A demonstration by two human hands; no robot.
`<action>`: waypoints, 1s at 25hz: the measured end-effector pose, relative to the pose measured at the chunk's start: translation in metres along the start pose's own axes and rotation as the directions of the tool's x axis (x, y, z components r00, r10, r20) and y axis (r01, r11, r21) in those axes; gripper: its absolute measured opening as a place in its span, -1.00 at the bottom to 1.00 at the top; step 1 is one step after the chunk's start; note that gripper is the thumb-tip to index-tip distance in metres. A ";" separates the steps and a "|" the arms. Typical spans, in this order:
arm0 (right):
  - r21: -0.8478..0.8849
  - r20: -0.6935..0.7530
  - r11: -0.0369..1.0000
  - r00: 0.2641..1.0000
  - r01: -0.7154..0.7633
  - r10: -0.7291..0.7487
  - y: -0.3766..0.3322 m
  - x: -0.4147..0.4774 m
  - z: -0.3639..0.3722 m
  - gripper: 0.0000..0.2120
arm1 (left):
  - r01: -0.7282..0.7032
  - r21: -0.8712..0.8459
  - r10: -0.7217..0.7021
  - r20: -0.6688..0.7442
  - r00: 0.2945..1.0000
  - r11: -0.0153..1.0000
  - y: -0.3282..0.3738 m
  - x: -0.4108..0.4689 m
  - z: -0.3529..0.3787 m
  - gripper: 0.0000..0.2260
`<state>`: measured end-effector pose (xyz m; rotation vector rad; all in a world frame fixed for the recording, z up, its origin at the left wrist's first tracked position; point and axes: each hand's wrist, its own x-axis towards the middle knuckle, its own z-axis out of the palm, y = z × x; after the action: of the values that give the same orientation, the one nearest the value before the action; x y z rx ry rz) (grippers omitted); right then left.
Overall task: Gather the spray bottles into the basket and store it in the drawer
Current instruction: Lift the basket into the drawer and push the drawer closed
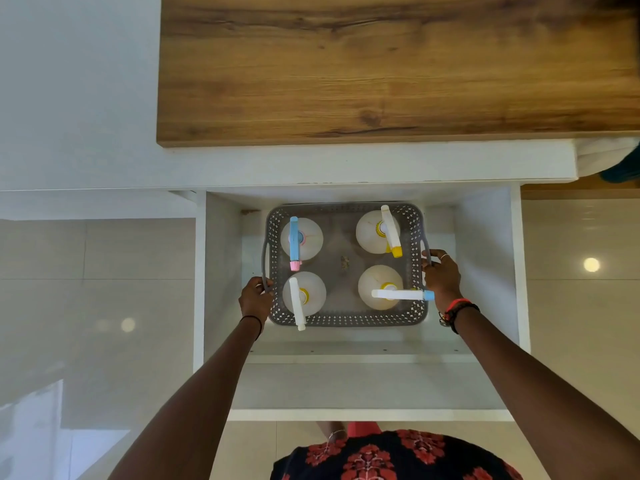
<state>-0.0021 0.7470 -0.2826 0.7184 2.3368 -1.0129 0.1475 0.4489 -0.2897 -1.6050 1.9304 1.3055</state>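
Observation:
A grey perforated basket (346,318) sits low inside the open white drawer (485,244). Several spray bottles stand upright in it: one with a blue-and-pink trigger (295,242) at back left, one with a white-and-yellow trigger (389,230) at back right, one with a white trigger (298,303) at front left, one with a white-and-blue trigger (398,294) at front right. My left hand (255,299) grips the basket's left handle. My right hand (441,275) grips the right handle, fingers curled around it.
A wooden countertop (381,71) overhangs the drawer at the back. The drawer's front panel (367,414) lies close to my body. Glossy pale floor tiles (571,306) lie on both sides. A small brown speck (344,262) rests on the basket floor.

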 end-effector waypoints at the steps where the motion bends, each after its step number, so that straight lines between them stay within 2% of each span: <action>1: -0.004 0.000 1.000 1.000 -0.001 0.001 0.001 0.001 0.000 -0.76 | -0.002 -0.001 0.002 0.001 1.000 1.000 -0.001 0.002 0.002 -0.81; 11: 0.021 0.018 0.999 0.999 -0.041 0.041 0.007 0.008 0.004 -0.74 | -0.022 -0.016 0.022 0.004 1.000 1.000 -0.007 0.009 0.007 -0.77; 17: -0.028 0.022 0.999 0.999 -0.037 0.038 0.000 0.008 -0.004 -0.70 | 0.021 -0.126 -0.015 0.047 0.999 0.992 -0.004 0.005 0.006 -0.64; 20: 0.018 0.008 0.996 0.996 -0.090 0.090 -0.003 0.004 -0.013 -0.65 | 0.056 -0.181 -0.043 0.076 0.996 0.982 -0.003 -0.007 -0.002 -0.56; 25: 0.017 -0.081 0.981 0.978 -0.194 0.194 0.005 -0.022 -0.034 -0.67 | 0.040 -0.138 -0.031 0.067 0.997 0.990 -0.001 -0.039 -0.027 -0.62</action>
<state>0.0096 0.7694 -0.2510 0.9877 2.2781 -0.9240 0.1694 0.4514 -0.2479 -1.6323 1.7993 1.4886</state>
